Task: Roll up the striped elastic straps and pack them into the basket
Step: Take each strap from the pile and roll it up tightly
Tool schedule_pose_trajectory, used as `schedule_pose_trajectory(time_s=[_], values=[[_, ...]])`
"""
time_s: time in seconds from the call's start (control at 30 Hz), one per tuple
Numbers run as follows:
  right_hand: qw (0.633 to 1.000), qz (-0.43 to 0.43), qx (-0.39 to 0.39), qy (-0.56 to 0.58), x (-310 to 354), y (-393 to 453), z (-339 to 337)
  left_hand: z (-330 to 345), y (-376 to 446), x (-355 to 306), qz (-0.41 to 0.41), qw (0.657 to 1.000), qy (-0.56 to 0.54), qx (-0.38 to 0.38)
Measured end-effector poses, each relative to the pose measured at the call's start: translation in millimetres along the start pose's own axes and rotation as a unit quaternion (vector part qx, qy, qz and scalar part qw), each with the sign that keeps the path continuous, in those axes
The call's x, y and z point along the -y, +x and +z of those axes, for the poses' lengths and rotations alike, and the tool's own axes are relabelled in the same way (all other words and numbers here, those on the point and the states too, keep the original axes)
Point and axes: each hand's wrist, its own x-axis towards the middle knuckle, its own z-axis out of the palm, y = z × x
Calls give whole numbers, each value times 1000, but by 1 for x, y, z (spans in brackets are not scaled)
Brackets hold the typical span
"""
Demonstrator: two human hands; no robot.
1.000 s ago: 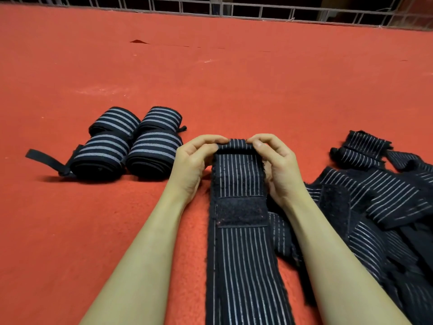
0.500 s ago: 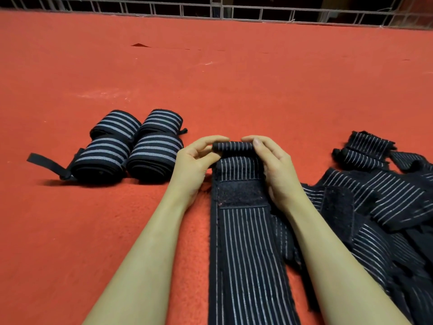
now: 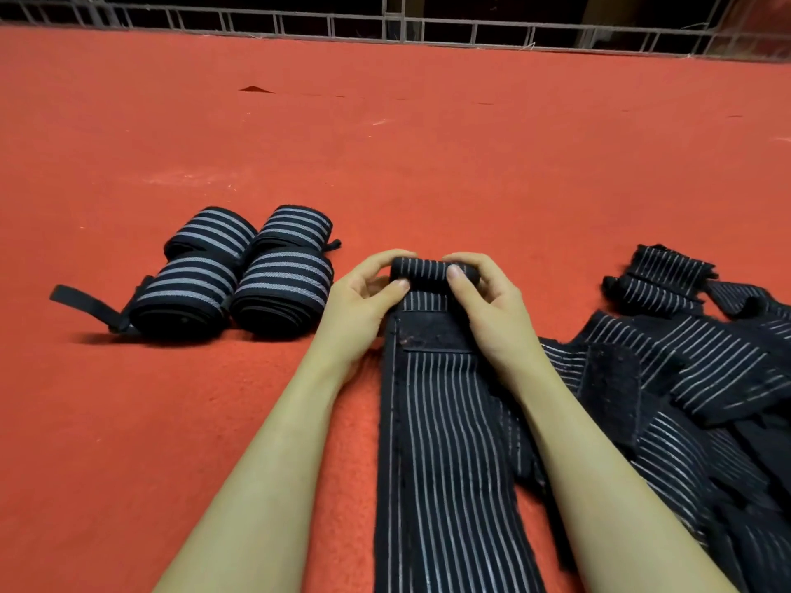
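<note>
Both thumbs tuck the roll tighter now: left hand (image 3: 368,288) and right hand (image 3: 483,293) pinch the striped strap (image 3: 432,269) mid-mat (image 3: 385,156), coil thicker, nearing the velcro patch (image 3: 432,331); no basket visible.

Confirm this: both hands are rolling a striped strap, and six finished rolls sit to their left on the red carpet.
Not six. The head view shows four finished black-and-white striped rolls left of the hands; the rest holds.
</note>
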Motion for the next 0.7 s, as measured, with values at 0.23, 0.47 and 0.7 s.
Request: schedule_pose_trajectory(time_s=[0.23,0.47,0.7], values=[[998,69,6,0,-2,1,1,2,-3,0,11,1000,9,-26],[999,20,-15,-30,0,0,2,20,-3,1,-28,998,20,55],[999,3,-30,-20,1,-2,3,24,-6,6,-27,986,153,61]])
